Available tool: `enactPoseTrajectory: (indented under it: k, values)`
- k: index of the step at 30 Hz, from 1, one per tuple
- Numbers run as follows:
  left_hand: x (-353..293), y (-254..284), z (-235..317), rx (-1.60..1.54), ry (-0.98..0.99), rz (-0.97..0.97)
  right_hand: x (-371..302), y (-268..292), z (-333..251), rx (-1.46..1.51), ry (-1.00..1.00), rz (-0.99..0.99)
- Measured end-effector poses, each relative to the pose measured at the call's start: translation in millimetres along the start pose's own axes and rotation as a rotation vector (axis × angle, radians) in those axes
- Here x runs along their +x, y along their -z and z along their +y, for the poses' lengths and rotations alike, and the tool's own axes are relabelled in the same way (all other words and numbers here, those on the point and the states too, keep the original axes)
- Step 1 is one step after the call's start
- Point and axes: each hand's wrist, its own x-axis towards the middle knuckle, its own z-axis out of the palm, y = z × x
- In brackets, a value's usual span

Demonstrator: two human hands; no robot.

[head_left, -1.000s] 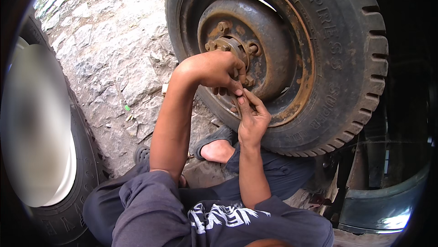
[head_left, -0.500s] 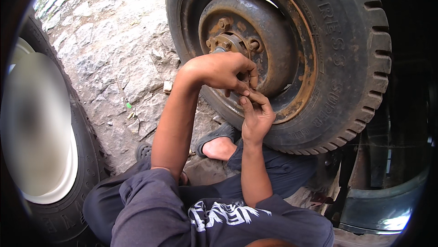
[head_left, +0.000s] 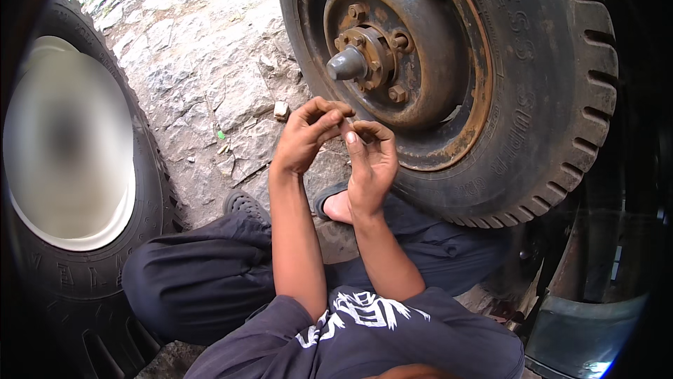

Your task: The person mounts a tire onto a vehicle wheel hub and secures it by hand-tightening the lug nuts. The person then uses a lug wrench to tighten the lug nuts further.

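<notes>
My left hand point(head_left: 306, 137) and my right hand point(head_left: 373, 162) meet at the fingertips in front of a large wheel. Both are closed in a pinch, thumbs against fingers; whatever is between them is too small to make out. Beyond them the rusty hub point(head_left: 364, 53) carries several bolts and a smooth grey rounded cap point(head_left: 347, 64) sticking out of its centre. Around the hub sits a rusty brown rim point(head_left: 484, 78) inside a black tyre point(head_left: 536, 92) with deep tread blocks. Neither hand touches the wheel.
To the left stands another tyre point(head_left: 151, 148) with a white rim point(head_left: 77, 239). Rough stone ground point(head_left: 203, 64) lies between the wheels, with a small pale block point(head_left: 281, 111) and a green scrap point(head_left: 221, 134) on it. A dark glossy curved panel point(head_left: 582, 333) is at lower right.
Both hands have come back from the wheel toward my body, still fingertip to fingertip. My left wrist has turned, and the hub's cap, hidden before, now shows. The view has shifted slightly.
</notes>
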Motion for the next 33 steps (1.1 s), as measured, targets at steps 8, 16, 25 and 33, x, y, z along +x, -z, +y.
enactPoseTrajectory:
  k: [8,16,25,33]
  values:
    - [34.4,-3.2,-64.0,-0.056,0.120,0.346,-14.1,20.9,4.9,-0.026,0.080,0.136]
    - [96.8,-8.1,-109.6,0.542,-0.176,0.898,-24.4,49.4,13.3,-0.074,-0.005,0.198]
    - [108.5,-22.8,-103.7,0.452,-0.338,0.859,-17.6,30.2,30.4,0.039,-0.054,0.138]
    - [122.2,-24.0,-97.4,0.430,-0.397,0.984,-5.5,34.7,25.7,0.054,-0.003,0.141]
